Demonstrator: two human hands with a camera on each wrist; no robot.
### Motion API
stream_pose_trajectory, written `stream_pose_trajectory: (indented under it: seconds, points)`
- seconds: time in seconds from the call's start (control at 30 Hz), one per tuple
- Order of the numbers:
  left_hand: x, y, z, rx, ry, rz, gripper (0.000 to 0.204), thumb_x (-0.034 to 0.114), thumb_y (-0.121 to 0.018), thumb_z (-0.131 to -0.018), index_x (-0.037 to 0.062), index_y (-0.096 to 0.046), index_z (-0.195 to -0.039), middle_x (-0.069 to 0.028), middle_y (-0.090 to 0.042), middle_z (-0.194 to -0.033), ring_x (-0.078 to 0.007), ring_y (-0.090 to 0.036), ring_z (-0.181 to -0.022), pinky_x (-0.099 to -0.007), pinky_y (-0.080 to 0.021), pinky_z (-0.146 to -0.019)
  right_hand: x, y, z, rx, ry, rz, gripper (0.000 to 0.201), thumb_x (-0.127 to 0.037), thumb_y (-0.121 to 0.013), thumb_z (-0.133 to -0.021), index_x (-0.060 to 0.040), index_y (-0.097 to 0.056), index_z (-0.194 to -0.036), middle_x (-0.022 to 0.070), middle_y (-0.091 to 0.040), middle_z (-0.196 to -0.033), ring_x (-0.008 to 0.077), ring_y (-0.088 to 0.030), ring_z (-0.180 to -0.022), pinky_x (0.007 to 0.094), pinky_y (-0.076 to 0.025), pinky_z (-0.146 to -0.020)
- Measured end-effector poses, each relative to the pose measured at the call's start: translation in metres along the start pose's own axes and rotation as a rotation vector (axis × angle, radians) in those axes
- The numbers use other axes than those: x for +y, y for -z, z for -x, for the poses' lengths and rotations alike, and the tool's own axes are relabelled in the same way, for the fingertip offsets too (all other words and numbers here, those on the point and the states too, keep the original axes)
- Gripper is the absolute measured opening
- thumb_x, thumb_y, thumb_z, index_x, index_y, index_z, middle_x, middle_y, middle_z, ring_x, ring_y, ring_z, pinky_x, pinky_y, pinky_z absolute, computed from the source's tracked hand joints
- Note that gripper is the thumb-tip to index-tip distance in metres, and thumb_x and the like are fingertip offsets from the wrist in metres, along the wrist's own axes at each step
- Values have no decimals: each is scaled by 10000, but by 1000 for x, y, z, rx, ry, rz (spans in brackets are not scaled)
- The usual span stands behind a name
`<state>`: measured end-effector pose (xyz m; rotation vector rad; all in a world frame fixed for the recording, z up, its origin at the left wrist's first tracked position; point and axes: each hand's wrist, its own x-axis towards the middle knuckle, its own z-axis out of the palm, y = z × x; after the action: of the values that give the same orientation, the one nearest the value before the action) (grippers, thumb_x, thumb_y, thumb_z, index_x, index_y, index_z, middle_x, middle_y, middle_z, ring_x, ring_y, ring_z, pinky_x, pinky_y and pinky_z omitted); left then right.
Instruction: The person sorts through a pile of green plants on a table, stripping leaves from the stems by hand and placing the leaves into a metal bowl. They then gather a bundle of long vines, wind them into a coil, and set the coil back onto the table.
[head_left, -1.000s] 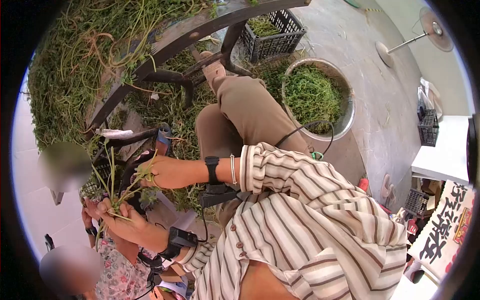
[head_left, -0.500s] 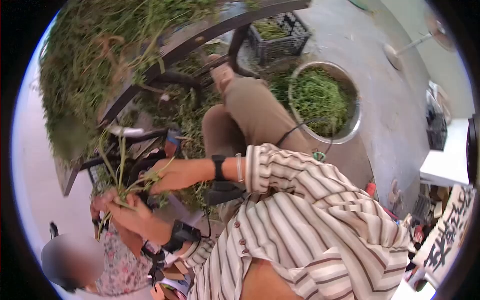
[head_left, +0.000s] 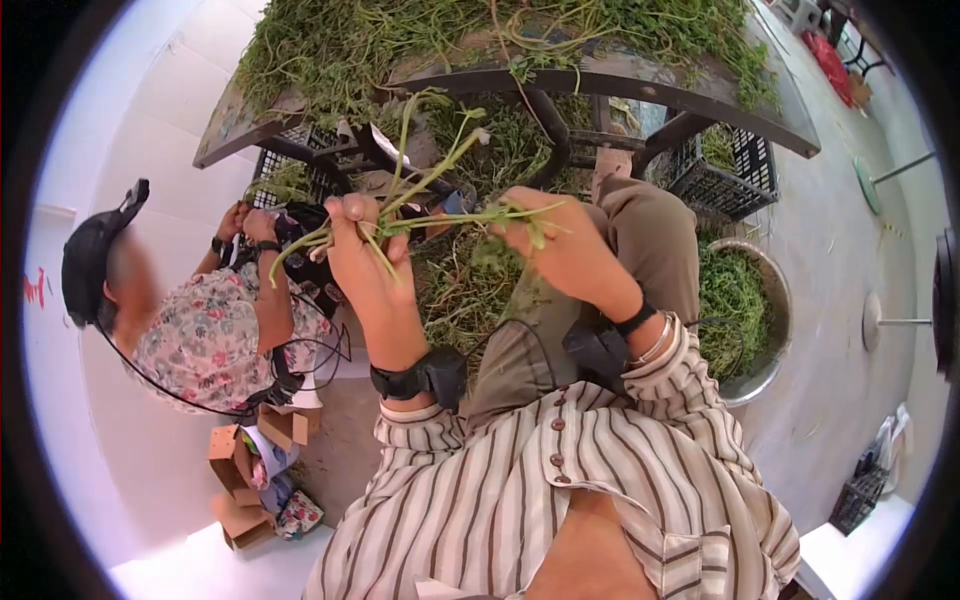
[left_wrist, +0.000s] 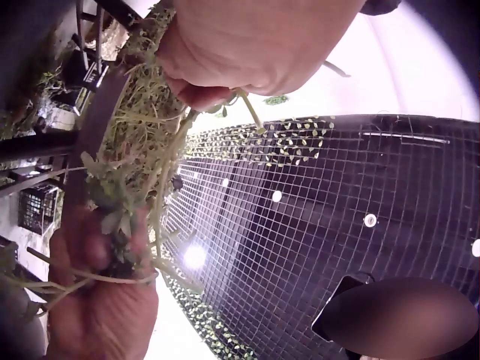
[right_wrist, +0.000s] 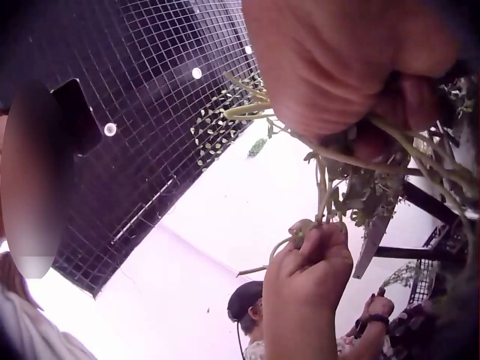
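Note:
In the head view, the left hand (head_left: 375, 265) pinches several green stems (head_left: 425, 185) between thumb and fingers; they fan upward and to the right, with cut ends hanging below. To its right the right hand (head_left: 565, 245) has curled fingers on the leafy ends (head_left: 515, 215) of a stem from that bunch. In the right wrist view the left hand (right_wrist: 307, 277) grips stems low in the picture, while the right hand (right_wrist: 352, 75) fills the top with stems under its fingers. The left wrist view shows both hands close up, with stems between them.
A table (head_left: 640, 90) heaped with greens (head_left: 340, 50) stands in front. At the right are a metal basin (head_left: 785, 320) of greens and a black crate (head_left: 735, 180). A person in a floral shirt (head_left: 205, 335) sits at the left, near cardboard boxes (head_left: 235, 465).
The head view has swung left, bringing the seated person and the boxes into fuller view. Both hands now appear nearer the middle, and the left hand still holds the stems.

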<state>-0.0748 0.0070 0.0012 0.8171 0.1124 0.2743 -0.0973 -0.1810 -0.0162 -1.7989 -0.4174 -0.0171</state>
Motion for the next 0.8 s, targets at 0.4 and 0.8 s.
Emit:
stream_pose_trajectory:
  seconds: [0.4, 0.8]
  points:
    - [18, 53, -19, 3, -143, 35, 247, 292, -461, -927, 106, -493, -767, 36, -450, -670, -43, -379, -553, -205, -306, -428, 75, 222, 182, 873, -427, 593, 287, -232, -534, -864, 4, -565, -1025, 65, -553, -809, 137, -493, -683, 272, -410, -588]
    - [-4, 29, -14, 130, 9, 28, 212, 266, -492, -917, 63, -536, -875, 6, -501, -735, -63, -394, -570, -208, -332, -443, 105, 241, 240, 770, -618, 852, 294, -142, -496, -818, 35, -584, -1035, 160, -634, -945, 257, -601, -861, 324, -448, -779]
